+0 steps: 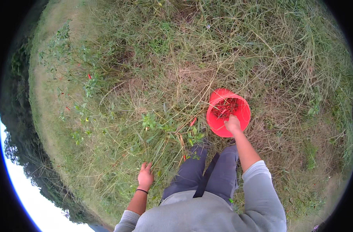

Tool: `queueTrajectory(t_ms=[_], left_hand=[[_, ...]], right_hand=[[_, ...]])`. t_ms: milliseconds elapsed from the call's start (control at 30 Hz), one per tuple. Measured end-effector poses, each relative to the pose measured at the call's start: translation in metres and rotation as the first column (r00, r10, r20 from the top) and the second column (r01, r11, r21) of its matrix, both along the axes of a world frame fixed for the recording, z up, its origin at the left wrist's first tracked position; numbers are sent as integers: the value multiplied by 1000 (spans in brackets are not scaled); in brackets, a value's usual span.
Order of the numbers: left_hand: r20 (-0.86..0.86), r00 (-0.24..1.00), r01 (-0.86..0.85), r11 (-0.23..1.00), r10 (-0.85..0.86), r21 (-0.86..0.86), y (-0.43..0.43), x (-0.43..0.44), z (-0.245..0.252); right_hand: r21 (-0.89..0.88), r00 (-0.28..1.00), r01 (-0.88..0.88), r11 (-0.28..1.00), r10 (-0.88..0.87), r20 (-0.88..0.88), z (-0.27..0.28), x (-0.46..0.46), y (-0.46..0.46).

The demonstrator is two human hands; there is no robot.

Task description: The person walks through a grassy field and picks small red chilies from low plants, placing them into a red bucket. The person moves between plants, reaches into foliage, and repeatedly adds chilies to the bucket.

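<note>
A red plastic bucket (243,123) sits tilted in the grass in front of my legs, its mouth turned towards me. Inside lies a heap of red chilli peppers (224,108). My right hand (233,124) reaches over the near rim into the mouth, close to the peppers; whether its fingers hold anything is hidden. Low on the left, my left hand (146,175) is among grass blades with its fingers apart and nothing visible in them. Between the hands, a chilli plant (194,135) with green leaves bears a red chilli pepper (193,121).
Tangled green and dry grass (269,78) covers the ground. More chilli plants (89,87) with scattered red fruit grow at the left. My legs (191,168) are just below the bucket, with a dark strap (207,177) hanging between them. Dark trees (18,124) stand at the far left.
</note>
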State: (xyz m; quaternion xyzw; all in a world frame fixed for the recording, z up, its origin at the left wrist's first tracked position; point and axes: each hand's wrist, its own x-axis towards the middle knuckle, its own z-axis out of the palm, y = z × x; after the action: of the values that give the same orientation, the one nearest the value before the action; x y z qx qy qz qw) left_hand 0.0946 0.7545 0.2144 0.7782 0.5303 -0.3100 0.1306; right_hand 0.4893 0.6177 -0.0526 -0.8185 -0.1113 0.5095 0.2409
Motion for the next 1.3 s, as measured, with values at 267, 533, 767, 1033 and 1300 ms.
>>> queueTrajectory(t_ms=[267,533,767,1033,1300], left_hand=[[-15,1000,4,1000,-4,25,-2,-5,-1],[41,999,-1,998,-2,71,-17,-5,-21],[-1,993,-116,990,116,80,-56,6,7],[-41,998,-50,988,57,146,-49,22,-23],[-4,994,-102,977,105,185,-38,20,-1]], right_hand=[[-283,729,-521,805,593,343,-102,68,66],[-507,662,-539,673,710,240,-136,81,55],[-383,610,-619,686,727,316,-172,36,26],[-558,241,-747,361,930,279,-153,41,10],[-389,403,-795,465,885,234,52,92,27]])
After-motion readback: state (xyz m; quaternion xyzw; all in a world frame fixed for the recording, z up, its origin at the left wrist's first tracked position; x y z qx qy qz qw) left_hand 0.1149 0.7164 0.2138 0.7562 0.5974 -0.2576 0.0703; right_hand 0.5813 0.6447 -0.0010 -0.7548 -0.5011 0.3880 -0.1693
